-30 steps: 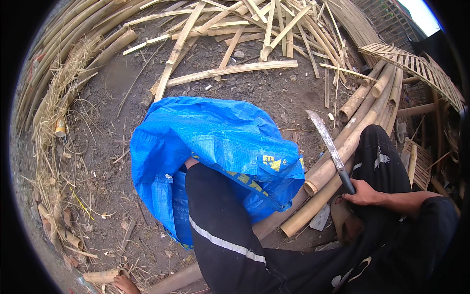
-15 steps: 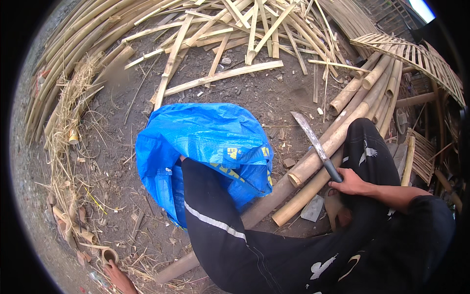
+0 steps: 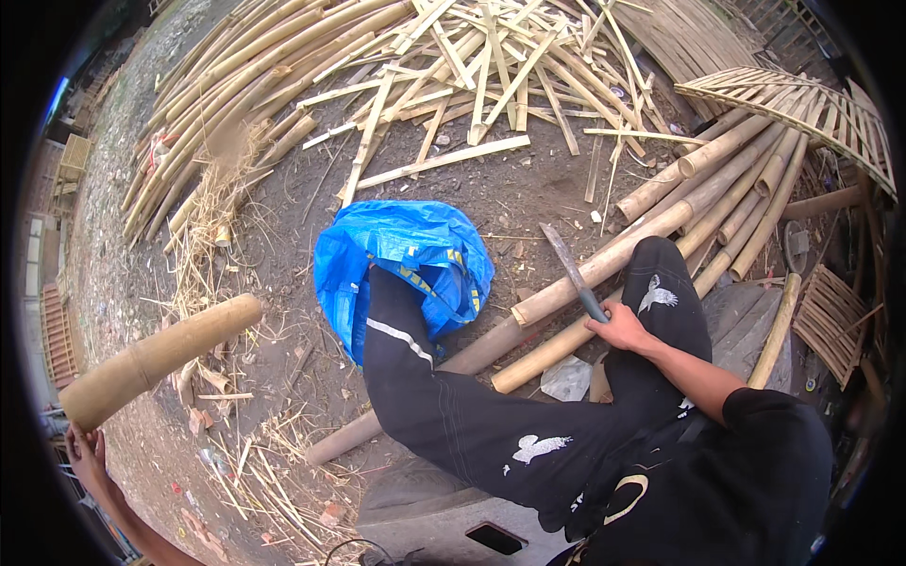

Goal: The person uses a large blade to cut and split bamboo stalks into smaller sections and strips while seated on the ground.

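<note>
My left hand (image 3: pixel 87 451), at the far left, grips the lower end of a thick bamboo piece (image 3: pixel 160 360). The bamboo is raised, slanting up toward the middle. Closed around the dark handle of a machete (image 3: pixel 568 262), my right hand (image 3: pixel 624 328) is by my right knee, and the blade points up and away to the left. A blue plastic sack (image 3: pixel 411 222) wraps around my left foot and lower leg, hiding the foot.
Long bamboo poles (image 3: pixel 651 219) lie in a bundle at the right. Split bamboo strips (image 3: pixel 472 71) are heaped at the far side, beside more poles (image 3: pixel 264 71) at the far left. Slatted bamboo panels (image 3: pixel 830 123) stand at the right. Shavings (image 3: pixel 274 491) litter the dirt.
My left hand has lifted the bamboo piece off the ground, up and to the left. My view has shifted left; the machete is still in my right hand.
</note>
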`<state>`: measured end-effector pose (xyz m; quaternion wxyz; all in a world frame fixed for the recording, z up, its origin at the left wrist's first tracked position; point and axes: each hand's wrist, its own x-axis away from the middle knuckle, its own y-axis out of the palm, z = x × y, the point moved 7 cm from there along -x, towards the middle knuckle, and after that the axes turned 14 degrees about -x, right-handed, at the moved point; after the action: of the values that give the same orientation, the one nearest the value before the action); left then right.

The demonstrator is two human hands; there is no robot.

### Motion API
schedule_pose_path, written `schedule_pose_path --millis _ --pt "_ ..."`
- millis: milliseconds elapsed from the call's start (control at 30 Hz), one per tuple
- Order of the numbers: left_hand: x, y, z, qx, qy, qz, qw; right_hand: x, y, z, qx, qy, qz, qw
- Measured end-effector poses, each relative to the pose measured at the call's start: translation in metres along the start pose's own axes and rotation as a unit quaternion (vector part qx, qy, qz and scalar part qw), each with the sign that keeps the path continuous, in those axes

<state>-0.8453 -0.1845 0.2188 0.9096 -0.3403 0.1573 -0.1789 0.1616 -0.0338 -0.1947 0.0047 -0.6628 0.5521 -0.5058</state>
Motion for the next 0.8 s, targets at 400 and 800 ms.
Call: schedule_pose_path --millis 400,800 --pt "0.402 0.292 0.436 -0.079 0.473 -0.019 0.877 -0.006 -0.026 0.024 -0.276 -0.022 -0.074 0.958" --pt "0.64 0.525 0.359 -0.008 0.527 -0.117 0.842 -0.003 -0.042 0.02 -0.378 -0.011 -0.133 0.916"
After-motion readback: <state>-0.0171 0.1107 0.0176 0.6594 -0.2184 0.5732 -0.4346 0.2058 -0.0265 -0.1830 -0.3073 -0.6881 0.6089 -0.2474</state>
